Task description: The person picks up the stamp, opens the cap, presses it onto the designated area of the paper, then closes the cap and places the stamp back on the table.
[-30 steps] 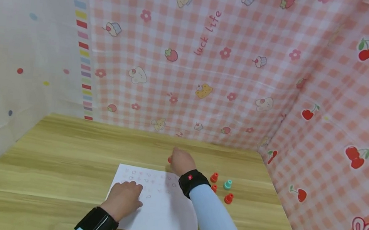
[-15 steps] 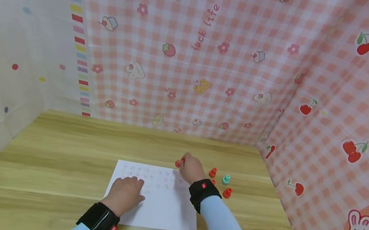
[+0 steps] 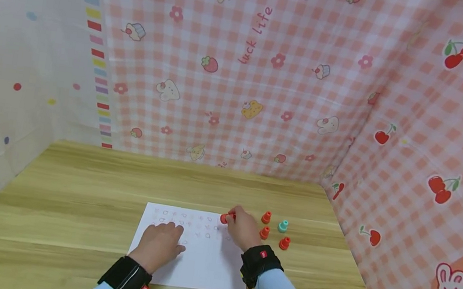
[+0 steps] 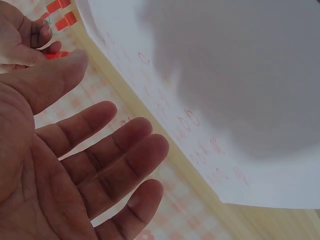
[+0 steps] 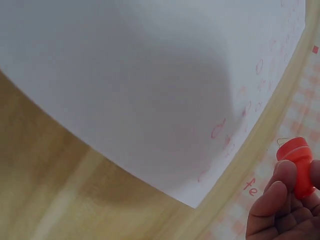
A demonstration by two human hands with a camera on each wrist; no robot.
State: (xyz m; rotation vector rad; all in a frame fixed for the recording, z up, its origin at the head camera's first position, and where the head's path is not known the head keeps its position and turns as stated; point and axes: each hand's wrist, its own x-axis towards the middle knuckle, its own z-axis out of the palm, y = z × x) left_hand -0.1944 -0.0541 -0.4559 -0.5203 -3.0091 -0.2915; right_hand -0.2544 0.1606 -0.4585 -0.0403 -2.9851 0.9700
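Note:
My right hand (image 3: 243,229) pinches a small red stamp (image 3: 223,218) above the back right corner of a white sheet of paper (image 3: 206,270). The stamp is tipped on its side, its broad end pointing left. In the right wrist view, thumb and fingers grip the narrower part of the red stamp (image 5: 299,167), and the broad end shows free. Faint red printed marks run in rows across the far part of the sheet. My left hand (image 3: 158,247) lies over the left side of the paper with relaxed fingers, holding nothing and hiding some marks.
Right of the sheet stand several more stamps: a back red stamp (image 3: 266,217), a teal stamp (image 3: 283,226) and a front red stamp (image 3: 285,243) among them. The wooden table (image 3: 78,173) meets a checked cloth wall (image 3: 230,86) behind and another cloth at right.
My right hand has come right and nearer with the red stamp, from beyond the sheet's back edge to above its back right corner. My left hand stays in place; the head view tilts slightly.

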